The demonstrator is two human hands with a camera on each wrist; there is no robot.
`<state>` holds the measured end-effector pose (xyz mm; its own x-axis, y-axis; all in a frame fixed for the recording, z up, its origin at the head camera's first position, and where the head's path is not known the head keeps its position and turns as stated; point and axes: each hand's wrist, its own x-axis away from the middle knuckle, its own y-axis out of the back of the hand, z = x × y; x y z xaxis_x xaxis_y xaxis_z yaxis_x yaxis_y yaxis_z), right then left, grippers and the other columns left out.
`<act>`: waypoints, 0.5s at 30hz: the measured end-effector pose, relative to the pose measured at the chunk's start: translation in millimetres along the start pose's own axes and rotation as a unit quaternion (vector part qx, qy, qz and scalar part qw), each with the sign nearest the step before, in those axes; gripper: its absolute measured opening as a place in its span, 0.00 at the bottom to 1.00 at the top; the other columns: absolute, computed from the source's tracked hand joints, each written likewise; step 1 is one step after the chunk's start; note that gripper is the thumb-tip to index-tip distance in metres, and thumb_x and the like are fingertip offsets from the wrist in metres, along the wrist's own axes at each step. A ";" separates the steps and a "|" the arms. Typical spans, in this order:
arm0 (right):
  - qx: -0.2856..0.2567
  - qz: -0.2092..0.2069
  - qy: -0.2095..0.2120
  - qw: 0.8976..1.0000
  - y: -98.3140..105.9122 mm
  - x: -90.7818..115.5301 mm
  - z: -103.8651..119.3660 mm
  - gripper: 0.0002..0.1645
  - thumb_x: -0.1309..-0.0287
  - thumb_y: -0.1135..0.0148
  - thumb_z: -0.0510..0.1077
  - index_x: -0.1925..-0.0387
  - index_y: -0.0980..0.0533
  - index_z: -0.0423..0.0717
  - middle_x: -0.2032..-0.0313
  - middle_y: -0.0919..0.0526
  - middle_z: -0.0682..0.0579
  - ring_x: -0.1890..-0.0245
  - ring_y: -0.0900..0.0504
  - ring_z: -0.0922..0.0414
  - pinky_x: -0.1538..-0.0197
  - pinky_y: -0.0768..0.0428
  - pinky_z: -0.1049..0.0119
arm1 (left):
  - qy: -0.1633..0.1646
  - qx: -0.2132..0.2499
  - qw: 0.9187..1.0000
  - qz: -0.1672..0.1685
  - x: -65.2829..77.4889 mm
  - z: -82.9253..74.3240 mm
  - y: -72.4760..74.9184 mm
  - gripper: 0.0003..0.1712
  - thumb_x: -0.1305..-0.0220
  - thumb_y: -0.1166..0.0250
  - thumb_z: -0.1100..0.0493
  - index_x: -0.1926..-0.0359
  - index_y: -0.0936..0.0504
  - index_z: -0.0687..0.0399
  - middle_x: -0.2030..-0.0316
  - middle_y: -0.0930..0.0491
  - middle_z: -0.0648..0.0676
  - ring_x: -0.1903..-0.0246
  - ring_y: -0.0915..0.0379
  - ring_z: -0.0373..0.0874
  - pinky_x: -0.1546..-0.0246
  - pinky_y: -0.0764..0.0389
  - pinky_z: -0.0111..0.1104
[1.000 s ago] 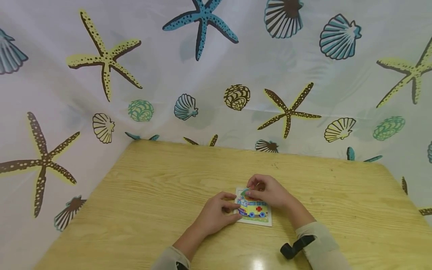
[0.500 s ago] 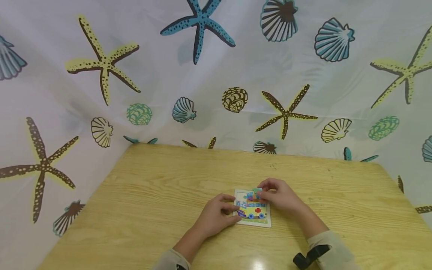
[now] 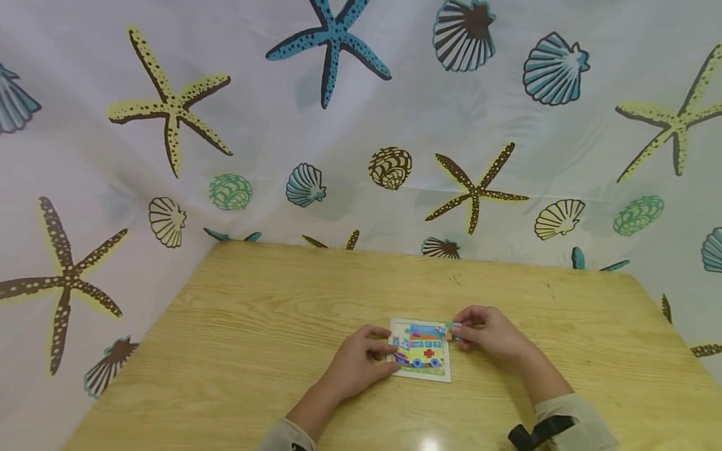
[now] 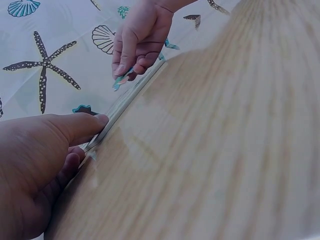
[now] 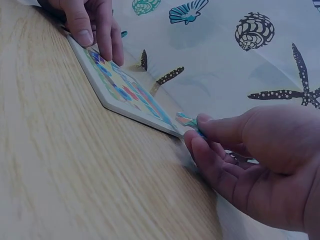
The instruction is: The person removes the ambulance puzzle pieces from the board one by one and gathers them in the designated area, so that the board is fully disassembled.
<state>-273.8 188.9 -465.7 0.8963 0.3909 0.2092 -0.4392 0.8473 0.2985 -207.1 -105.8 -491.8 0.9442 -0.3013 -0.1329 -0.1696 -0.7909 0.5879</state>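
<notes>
A small square jigsaw board (image 3: 423,377) with a pale frame lies on the table, its picture showing a yellow ambulance with a red cross. My left hand (image 3: 360,360) rests at the board's left side, fingertips over the frame and thumb at its edge. Between thumb and fingers, my right hand (image 3: 492,332) pinches a small puzzle piece (image 3: 449,331) at the board's upper right corner. That puzzle piece (image 5: 185,120) looks green, blue and orange in the right wrist view, tilted beside the frame's corner. The fingertips hide part of it.
The wooden table (image 3: 271,300) extends around the board on all sides. A white cloth (image 3: 338,131) printed with starfish and shells hangs behind and at the sides. A black strap with a small camera (image 3: 541,432) sits on the right sleeve.
My right hand has moved right with the puzzle piece, from the board's top middle to its upper right corner, uncovering the blue and orange upper picture. My left hand has stayed in place.
</notes>
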 end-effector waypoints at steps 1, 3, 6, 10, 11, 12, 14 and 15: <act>0.007 -0.001 0.002 1.000 1.6 0.2 0.6 0.17 0.31 0.39 0.41 0.50 0.26 0.30 0.61 0.21 0.45 0.66 0.18 0.58 0.60 0.16 0.67 | -0.001 -0.001 1.000 -0.001 -0.5 -0.1 0.2 0.17 0.43 0.25 0.52 0.54 0.11 0.55 0.42 0.22 0.54 0.59 0.25 0.39 0.60 0.23 0.26; 0.017 -0.008 0.005 1.000 4.7 0.5 1.3 0.16 0.31 0.40 0.40 0.50 0.26 0.30 0.62 0.21 0.44 0.66 0.18 0.58 0.60 0.16 0.67 | -0.004 -0.001 1.000 -0.002 -1.7 -1.3 0.8 0.17 0.43 0.25 0.52 0.54 0.11 0.55 0.42 0.22 0.54 0.59 0.25 0.39 0.60 0.23 0.26; 0.034 -0.025 0.007 0.999 8.5 1.9 1.0 0.15 0.31 0.40 0.38 0.51 0.26 0.29 0.63 0.21 0.44 0.66 0.18 0.58 0.61 0.16 0.68 | -0.005 0.007 1.000 0.001 -3.0 -3.0 0.4 0.17 0.43 0.24 0.53 0.54 0.11 0.56 0.42 0.22 0.54 0.59 0.25 0.40 0.60 0.23 0.26; 0.053 -0.039 0.009 0.998 7.8 3.6 -0.4 0.14 0.33 0.38 0.38 0.53 0.25 0.30 0.66 0.21 0.46 0.69 0.17 0.58 0.64 0.16 0.68 | 0.003 0.010 1.000 0.002 -3.1 -3.3 -1.0 0.18 0.44 0.24 0.52 0.55 0.11 0.56 0.42 0.23 0.54 0.58 0.25 0.40 0.61 0.24 0.26; 0.057 -0.041 0.013 0.997 6.1 3.6 -0.3 0.14 0.34 0.37 0.39 0.54 0.25 0.31 0.67 0.21 0.46 0.70 0.17 0.58 0.65 0.16 0.67 | 0.005 0.009 1.000 0.001 -2.7 -2.8 -1.2 0.18 0.44 0.24 0.52 0.55 0.11 0.56 0.42 0.23 0.54 0.58 0.25 0.40 0.61 0.25 0.26; 0.060 -0.043 0.016 0.997 4.3 3.5 0.1 0.14 0.34 0.36 0.39 0.55 0.24 0.31 0.68 0.20 0.46 0.70 0.17 0.58 0.65 0.16 0.67 | 0.005 0.006 1.000 0.000 -2.4 -2.4 -1.1 0.18 0.44 0.24 0.52 0.55 0.11 0.56 0.42 0.23 0.54 0.58 0.25 0.40 0.61 0.25 0.26; 0.067 -0.049 0.020 0.996 0.4 2.7 1.4 0.14 0.36 0.35 0.40 0.56 0.24 0.32 0.69 0.21 0.47 0.72 0.18 0.58 0.66 0.16 0.66 | 0.009 0.000 1.000 -0.003 -2.2 -1.0 -0.6 0.18 0.44 0.24 0.52 0.55 0.11 0.55 0.42 0.23 0.53 0.58 0.26 0.40 0.61 0.25 0.26; 0.069 -0.054 0.020 0.996 -1.3 2.3 2.4 0.13 0.36 0.34 0.40 0.57 0.24 0.32 0.70 0.21 0.48 0.72 0.18 0.57 0.67 0.16 0.66 | 0.010 -0.002 1.000 -0.004 -2.1 -0.3 -0.1 0.18 0.44 0.24 0.52 0.55 0.11 0.55 0.42 0.23 0.53 0.58 0.26 0.40 0.60 0.24 0.26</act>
<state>-271.3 187.8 -463.4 0.9396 0.3157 0.1321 -0.3409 0.8293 0.4428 -208.9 -104.8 -491.3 0.9511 -0.2843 -0.1208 -0.1613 -0.7905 0.5909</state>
